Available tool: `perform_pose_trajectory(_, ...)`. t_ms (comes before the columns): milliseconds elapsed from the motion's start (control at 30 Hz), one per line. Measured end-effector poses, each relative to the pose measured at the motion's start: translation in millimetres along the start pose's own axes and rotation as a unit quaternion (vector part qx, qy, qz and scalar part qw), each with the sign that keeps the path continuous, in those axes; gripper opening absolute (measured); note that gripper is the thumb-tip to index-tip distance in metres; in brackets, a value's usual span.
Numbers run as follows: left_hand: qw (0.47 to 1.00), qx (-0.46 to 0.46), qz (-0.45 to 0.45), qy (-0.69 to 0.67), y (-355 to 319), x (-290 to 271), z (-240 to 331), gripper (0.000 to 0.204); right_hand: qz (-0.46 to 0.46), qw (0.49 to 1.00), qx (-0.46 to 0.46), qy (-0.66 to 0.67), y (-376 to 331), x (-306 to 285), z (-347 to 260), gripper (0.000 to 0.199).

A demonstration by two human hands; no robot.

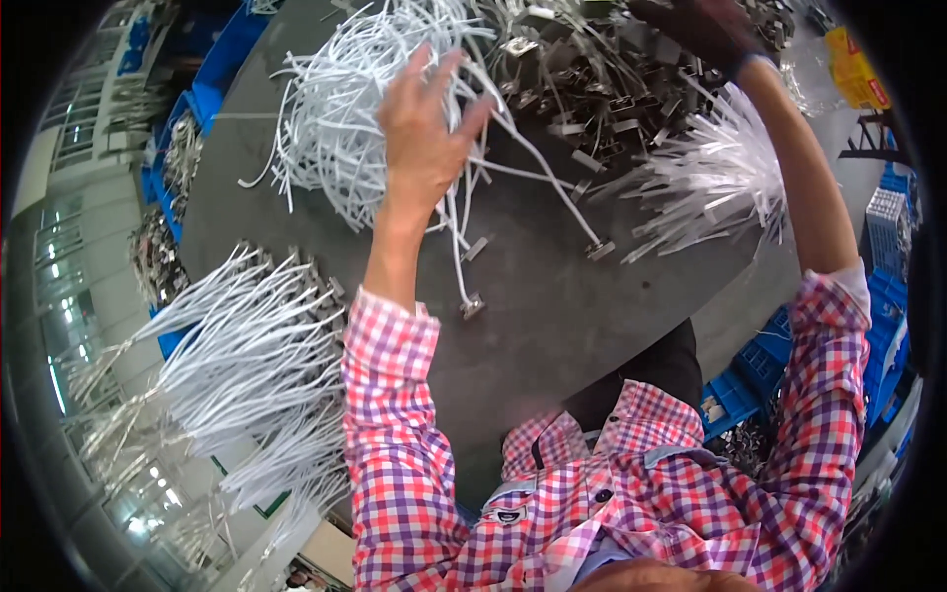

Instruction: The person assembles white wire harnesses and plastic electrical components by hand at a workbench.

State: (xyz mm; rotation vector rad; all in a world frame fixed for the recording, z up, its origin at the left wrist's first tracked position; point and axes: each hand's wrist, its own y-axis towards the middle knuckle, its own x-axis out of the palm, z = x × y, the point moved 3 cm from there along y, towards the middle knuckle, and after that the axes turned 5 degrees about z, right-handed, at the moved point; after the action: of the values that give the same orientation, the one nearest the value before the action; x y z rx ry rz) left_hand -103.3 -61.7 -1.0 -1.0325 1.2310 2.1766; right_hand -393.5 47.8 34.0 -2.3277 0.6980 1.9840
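Note:
My left hand is over a large tangled heap of white cables, its fingers spread and nothing gripped between them. From this heap a few cables reach toward me, ending in small metal connectors on the dark table. My right hand is at the far side, at the edge of a pile of metal connectors with short leads. It looks dark and blurred, so its fingers cannot be made out. Beside the right forearm lies a fanned bundle of clear plastic strips.
A thick bundle of white cables overhangs the table's left edge. Blue bins with metal parts stand at the far left. More blue bins are below on the right. A yellow package is at the far right. The grey table has a curved front edge.

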Motion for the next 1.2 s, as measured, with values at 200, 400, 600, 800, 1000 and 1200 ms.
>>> perform_pose_trajectory(200,0.926,-0.372,-0.024,-0.066,-117,-58,14,0.02,-0.038,0.966,0.013,0.254,-142,-26,-89,0.036)
perform_pose_trajectory(400,0.887,-0.428,-0.075,-0.158,-154,-21,15,0.032,-0.058,0.996,0.03,0.065,-184,73,-152,0.056)
perform_pose_trajectory(600,0.893,-0.405,-0.072,-0.18,-162,-8,24,0.017,-0.166,0.977,0.072,0.108,-159,106,-144,0.047)
perform_pose_trajectory(800,0.635,-0.453,0.013,-0.626,-159,-2,27,0.047,-0.32,0.771,0.252,0.49,-181,75,-194,0.027)
perform_pose_trajectory(1000,0.728,-0.441,0.009,-0.525,-187,-34,81,0.052,-0.213,0.893,0.109,0.382,-263,46,-238,0.028)
perform_pose_trajectory(1200,0.741,-0.459,0.07,-0.486,-206,-75,122,0.029,-0.233,0.932,-0.07,0.268,-295,11,-266,0.037)
